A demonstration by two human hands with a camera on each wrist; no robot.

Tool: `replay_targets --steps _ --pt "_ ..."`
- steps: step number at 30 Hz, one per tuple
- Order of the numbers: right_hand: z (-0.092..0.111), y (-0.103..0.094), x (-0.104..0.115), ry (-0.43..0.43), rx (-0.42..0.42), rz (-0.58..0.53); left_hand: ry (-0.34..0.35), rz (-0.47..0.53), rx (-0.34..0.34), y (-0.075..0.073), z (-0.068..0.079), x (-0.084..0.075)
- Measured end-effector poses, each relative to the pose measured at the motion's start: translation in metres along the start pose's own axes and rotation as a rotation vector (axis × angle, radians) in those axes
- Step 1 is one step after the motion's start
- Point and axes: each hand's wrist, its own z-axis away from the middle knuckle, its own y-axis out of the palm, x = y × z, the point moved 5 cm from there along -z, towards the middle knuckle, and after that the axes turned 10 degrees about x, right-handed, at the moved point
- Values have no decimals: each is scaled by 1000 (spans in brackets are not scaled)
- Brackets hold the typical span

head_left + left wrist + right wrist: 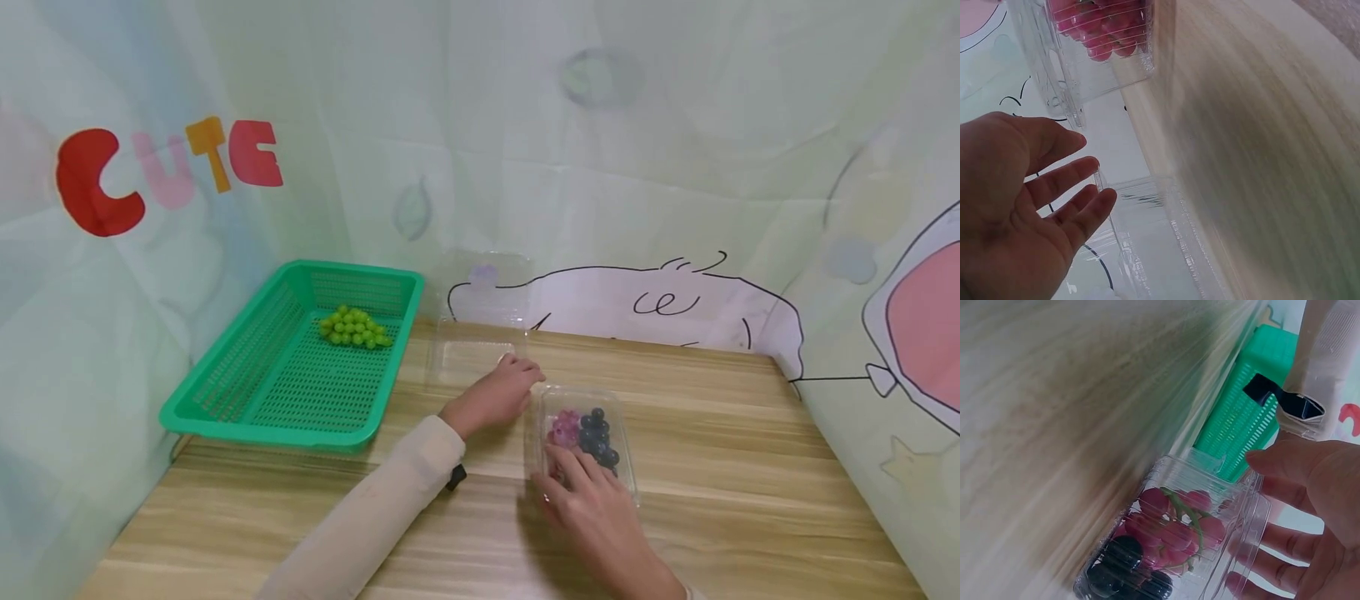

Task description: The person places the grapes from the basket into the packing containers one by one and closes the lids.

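Observation:
A clear plastic clamshell box [622,433] lies closed on the table, with pink grapes [1172,531] and dark grapes [1124,552] inside. Over its near left corner is my right hand [592,504], fingers spread along the lid's edge and thumb close to the corner. My left hand [501,396] hovers left of this box, fingers loosely bent and apart, with nothing held between them. Just beyond it stands a second clear clamshell [476,358], opened, its lid raised toward the back wall. The left fingertips [1108,195] overlap its edge in the left wrist view.
A green slotted basket [405,342] stands at the left, holding a bunch of green grapes [352,327]. Printed fabric walls [480,167] enclose the wooden table [720,475] at the back and sides. A black strap or clip [1282,397] hangs at the left sleeve.

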Motion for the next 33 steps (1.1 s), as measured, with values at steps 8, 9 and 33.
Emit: replay_targets --steps 8,9,33 --pt "8 -1 -3 3 36 -26 41 -105 -53 -2 7 -9" --pt "9 -2 -3 1 35 -37 52 -122 -66 -2 8 -10" --pt "41 -11 -24 -106 -73 -297 73 -143 -210 4 35 -30"
